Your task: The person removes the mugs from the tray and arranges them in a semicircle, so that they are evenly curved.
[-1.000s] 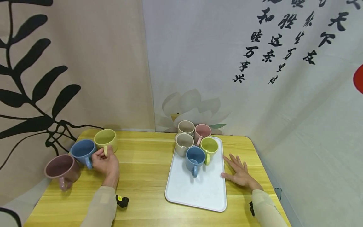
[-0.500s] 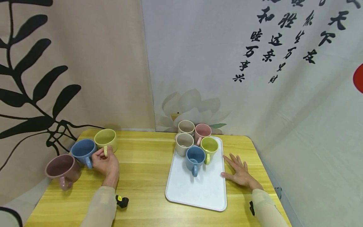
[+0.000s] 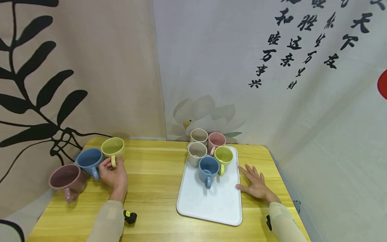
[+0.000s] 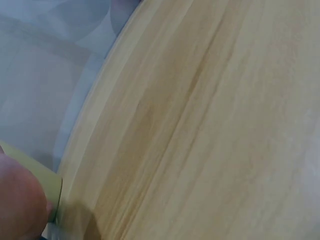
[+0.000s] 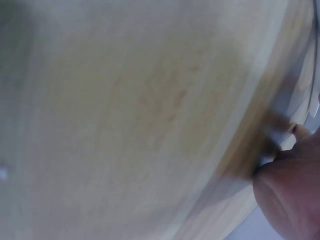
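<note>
Wooden desk (image 3: 151, 188) beneath it, the yellow mug (image 3: 113, 147) stood well left of the white tray (image 3: 211, 208), its handle (image 3: 113, 161) pinched by the left hand (image 3: 115, 174). A blue mug (image 3: 89, 159) and a mauve mug (image 3: 67, 178) likewise stood left of the tray. Relaxed, fingers spread, the right hand (image 3: 255, 185) lay at the tray's right edge. Five more mugs (image 3: 208, 165) clustered toward the tray's far end.
</note>
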Motion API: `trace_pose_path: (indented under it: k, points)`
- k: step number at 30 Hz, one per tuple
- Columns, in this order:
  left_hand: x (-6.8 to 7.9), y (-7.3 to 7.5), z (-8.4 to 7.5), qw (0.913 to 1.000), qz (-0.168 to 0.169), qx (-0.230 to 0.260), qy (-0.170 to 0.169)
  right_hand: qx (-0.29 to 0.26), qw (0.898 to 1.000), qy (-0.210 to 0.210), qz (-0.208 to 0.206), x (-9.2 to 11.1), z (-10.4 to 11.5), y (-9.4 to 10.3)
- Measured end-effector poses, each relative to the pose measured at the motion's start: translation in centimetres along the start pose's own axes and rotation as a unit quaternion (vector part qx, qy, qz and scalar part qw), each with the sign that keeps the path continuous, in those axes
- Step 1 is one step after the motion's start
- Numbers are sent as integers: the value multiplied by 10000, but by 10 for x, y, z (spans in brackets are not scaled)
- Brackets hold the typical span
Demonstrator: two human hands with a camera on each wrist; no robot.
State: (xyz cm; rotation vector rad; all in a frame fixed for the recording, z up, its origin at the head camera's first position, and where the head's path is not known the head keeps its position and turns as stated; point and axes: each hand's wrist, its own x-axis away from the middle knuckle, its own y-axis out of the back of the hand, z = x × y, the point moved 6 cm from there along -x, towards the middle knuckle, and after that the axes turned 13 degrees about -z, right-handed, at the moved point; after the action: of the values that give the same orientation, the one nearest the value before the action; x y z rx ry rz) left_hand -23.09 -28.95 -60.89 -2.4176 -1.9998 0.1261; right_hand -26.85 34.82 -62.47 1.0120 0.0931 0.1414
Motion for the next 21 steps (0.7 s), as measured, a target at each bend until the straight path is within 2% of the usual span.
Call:
trace_pose_path:
  k: [6,14,17,21]
  points:
    - [3,1,0,9999,134,98,42,13,10000,-28,-3,0,0,1]
    - [11,1,-4,9973,673,180,237,44,10000,-20,4,0,-1,-1]
    - [17,2,-7,9957,902,105,160,32,10000,-16,-2,0,-1,-1]
    - [26,7,-10,9922,1225,-156,-163,5,10000,1,-21,0,-1,0]
